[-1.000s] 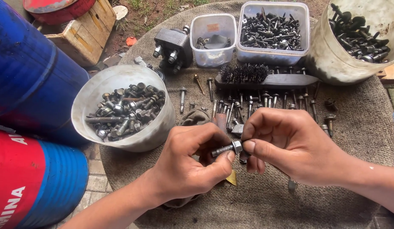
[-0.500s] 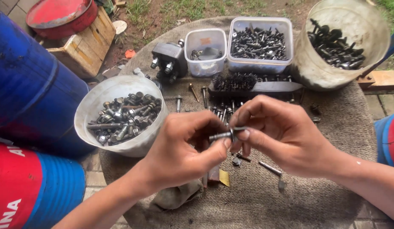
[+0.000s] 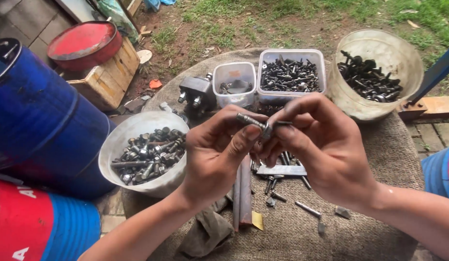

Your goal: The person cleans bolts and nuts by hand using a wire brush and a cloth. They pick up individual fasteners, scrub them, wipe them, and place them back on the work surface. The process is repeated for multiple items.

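Note:
My left hand [image 3: 217, 157] pinches a steel bolt [image 3: 249, 121] by its shank, holding it up over the round carpet-covered table [image 3: 379, 159]. My right hand [image 3: 326, 145] meets it from the right, its fingertips closed on the nut [image 3: 267, 130] at the bolt's end. Both hands hover above loose bolts and a flat metal bar [image 3: 281, 170] lying on the table.
A white bowl of bolts [image 3: 115, 152] sits at the left. At the back stand two clear tubs [image 3: 234, 72] [image 3: 292, 55], a black metal part [image 3: 198, 94] and a big bucket of dark bolts [image 3: 394, 58]. Blue and red drums [image 3: 45, 130] crowd the left side. A rusty rod [image 3: 245, 193] lies below my hands.
Both hands have risen with the bolt and nut, which now sit higher above the table. The camera has tilted up, showing more ground and grass beyond.

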